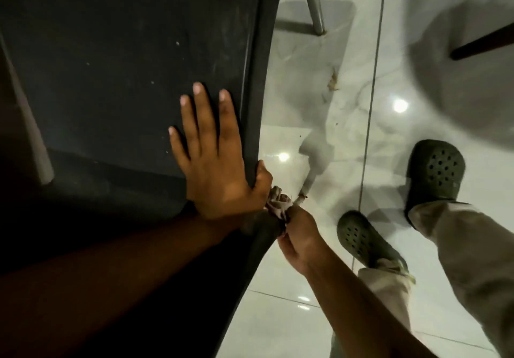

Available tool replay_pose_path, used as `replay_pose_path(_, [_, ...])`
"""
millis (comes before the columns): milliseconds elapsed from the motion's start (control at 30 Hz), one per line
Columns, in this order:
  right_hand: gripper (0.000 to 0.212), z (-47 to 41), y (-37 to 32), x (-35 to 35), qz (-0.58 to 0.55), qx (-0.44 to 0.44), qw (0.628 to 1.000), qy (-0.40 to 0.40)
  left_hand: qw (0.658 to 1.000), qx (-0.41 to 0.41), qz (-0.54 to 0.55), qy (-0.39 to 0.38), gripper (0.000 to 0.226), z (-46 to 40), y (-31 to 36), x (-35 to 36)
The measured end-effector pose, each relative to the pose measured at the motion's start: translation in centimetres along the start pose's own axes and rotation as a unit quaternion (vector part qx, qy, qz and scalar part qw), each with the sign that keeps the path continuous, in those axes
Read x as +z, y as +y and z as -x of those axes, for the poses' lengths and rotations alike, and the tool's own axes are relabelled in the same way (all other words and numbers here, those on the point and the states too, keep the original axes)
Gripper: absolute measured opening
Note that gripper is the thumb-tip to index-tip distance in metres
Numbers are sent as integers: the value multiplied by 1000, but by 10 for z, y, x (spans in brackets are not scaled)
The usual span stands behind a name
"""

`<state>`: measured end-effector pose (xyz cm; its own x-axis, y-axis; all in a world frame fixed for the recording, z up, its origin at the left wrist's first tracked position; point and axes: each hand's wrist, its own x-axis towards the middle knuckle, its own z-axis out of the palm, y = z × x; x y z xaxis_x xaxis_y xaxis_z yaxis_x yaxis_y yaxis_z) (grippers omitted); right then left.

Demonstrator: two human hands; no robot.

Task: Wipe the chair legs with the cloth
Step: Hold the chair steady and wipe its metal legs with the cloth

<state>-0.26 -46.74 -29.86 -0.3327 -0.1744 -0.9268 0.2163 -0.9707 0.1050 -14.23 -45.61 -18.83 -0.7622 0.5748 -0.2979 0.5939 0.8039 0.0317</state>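
Cloth (279, 204) bunched in right hand (301, 239), beside left hand (215, 163)

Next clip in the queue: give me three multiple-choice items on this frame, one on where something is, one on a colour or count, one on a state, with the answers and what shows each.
1. Where is the left hand?
A. Flat on the dark chair seat, thumb hooked over its edge
B. On the floor tiles
C. Around the far metal leg

2. What colour are the clogs on the person's feet?
A. White
B. Dark green
C. Red

3. What is the state of the right hand?
A. Open and empty
B. Closed on the crumpled cloth
C. Resting on a knee

Answers
1: A, the fingers lie spread on the seat and the thumb wraps the rim.
2: B, both perforated clogs look dark green against the glossy pale floor.
3: B, the cloth is bunched in its grip just below the seat edge.
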Motion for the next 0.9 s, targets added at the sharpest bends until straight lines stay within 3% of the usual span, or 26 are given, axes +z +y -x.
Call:
replay_pose_path(200, [29,4,-1,4,26,13,999,-21,1000,14,3,8,109,0,-4,1])
replay_pose_path(533, [16,-110,-4,-44,130,27,990,48,999,12,8,30,110,-5,-5,5])
replay_pose_path(767, [34,-186,-3,-76,117,66,991,9,999,9,19,41,114,-5,-5,10])
replay_pose_path(900, [34,-208,1,-81,117,81,988,62,999,15,23,45,113,-7,-5,10])
